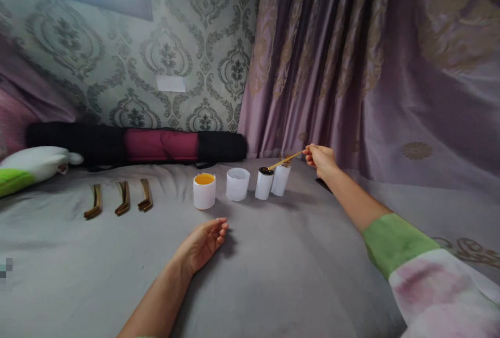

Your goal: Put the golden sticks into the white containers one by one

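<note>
My right hand [319, 160] pinches the end of a thin golden-brown stick [287, 160], which may be a straw. The stick slants down to the left, and its lower end meets the rim of a white cylinder with a dark top [264, 185]. Just behind that stands another white cylinder [280, 180] with brownish tips showing at its top. My left hand [205, 241] rests palm-up on the grey sheet, fingers loosely curled and holding nothing. Beyond it are a white cup with an orange-yellow inside [204, 195] and a plain white cup [237, 186].
On the left lie three small bundles of bent golden-brown sticks [122, 198]. A long black and maroon roll [160, 144] runs along the wall. A white and green plush thing [35, 169] sits at far left. Purple curtains [312, 57] hang behind. A dark flat object [323, 185] is partly under my right forearm.
</note>
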A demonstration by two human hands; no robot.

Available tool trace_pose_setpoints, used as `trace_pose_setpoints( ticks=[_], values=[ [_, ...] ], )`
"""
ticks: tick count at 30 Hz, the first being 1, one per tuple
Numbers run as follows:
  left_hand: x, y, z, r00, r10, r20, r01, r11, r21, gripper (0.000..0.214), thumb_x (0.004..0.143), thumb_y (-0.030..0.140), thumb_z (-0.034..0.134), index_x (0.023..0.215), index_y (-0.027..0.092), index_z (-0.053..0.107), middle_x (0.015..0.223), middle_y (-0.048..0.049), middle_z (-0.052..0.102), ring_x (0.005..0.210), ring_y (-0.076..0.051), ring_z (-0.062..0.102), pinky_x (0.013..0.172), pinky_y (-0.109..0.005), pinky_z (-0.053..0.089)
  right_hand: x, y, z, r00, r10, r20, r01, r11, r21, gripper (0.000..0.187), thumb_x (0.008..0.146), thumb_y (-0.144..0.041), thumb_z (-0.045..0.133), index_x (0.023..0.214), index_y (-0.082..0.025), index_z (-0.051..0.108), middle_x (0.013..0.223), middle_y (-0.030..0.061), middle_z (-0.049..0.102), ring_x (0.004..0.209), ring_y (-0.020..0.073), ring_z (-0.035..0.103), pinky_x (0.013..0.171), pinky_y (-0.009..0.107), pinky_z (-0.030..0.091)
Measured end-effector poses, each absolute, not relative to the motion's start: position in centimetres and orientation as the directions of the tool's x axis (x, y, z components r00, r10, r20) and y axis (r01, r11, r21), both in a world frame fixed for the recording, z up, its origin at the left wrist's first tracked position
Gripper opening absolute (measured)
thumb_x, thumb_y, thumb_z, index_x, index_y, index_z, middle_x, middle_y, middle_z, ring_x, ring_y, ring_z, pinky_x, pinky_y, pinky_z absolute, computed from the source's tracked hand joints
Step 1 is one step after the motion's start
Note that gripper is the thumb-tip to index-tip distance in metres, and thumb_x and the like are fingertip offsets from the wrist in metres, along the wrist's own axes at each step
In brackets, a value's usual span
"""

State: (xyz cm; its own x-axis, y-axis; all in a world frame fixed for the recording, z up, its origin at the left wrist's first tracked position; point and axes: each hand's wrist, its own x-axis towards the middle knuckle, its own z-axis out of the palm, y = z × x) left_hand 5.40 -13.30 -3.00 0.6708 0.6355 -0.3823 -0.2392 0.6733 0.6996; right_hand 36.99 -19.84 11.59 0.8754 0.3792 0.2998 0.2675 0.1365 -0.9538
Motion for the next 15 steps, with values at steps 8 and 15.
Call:
trace_pose_setpoints(
  ticks=[8, 15],
  values=[
    [5.4, -13.3, -2.9, 0.670, 0.630, -0.392, -0.233, 0.680, 0.695, 0.007, 0.074, 0.007, 0.054, 0.081, 0.008, 0.055, 0.066, -0.0035, 0.057, 0.050, -0.005, 0.053, 0.044, -0.015, 0.044, 37.3, -19.2, 11.8, 0.853, 0.371, 0.367, 0.353, 0.108, -0.929, 0.016, 0.081, -0.021, 0.049, 0.068, -0.013, 0.055, 0.056, 0.0002, 0.059, 0.033, 0.0026, 0.043, 0.027, 0.013, 0.029],
    [5.4, -13.3, -2.9, 0.675, 0.629, -0.386, -0.236, 0.680, 0.694, 0.007, 0.075, 0.007, 0.052, 0.081, 0.008, 0.055, 0.066, -0.0034, 0.057, 0.049, -0.005, 0.053, 0.043, -0.014, 0.044, 37.1, -18.3, 11.4, 0.818, 0.383, 0.429, 0.439, 0.064, -0.896, 0.017, 0.080, -0.024, 0.051, 0.068, -0.013, 0.056, 0.058, 0.0016, 0.061, 0.033, 0.0020, 0.043, 0.028, 0.013, 0.029]
  ],
)
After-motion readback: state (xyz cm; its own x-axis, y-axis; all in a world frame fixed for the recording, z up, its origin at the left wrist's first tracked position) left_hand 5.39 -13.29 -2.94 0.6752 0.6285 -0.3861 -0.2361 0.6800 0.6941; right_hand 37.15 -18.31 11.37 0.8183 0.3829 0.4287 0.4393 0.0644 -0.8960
